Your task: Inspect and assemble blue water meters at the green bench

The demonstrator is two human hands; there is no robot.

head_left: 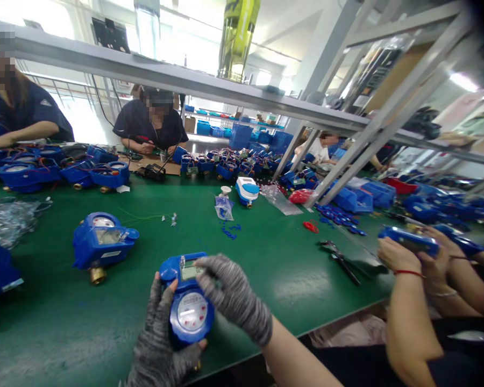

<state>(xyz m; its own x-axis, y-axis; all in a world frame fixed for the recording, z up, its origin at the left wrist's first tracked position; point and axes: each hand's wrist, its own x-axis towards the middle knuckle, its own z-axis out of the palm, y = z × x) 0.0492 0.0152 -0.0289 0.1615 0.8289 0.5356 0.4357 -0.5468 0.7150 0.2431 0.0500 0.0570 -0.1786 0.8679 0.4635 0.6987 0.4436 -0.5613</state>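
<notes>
On the table, a wrench lies right of the near meter, another meter left.

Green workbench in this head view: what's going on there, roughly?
The person's gloved left hand grips a blue meter, while the gloved right hand is at the right end of its display. A second blue meter rests to the left on the green workbench. To the right, a co-worker's hands hold another blue device. A dark-handled tool lies between.
</notes>
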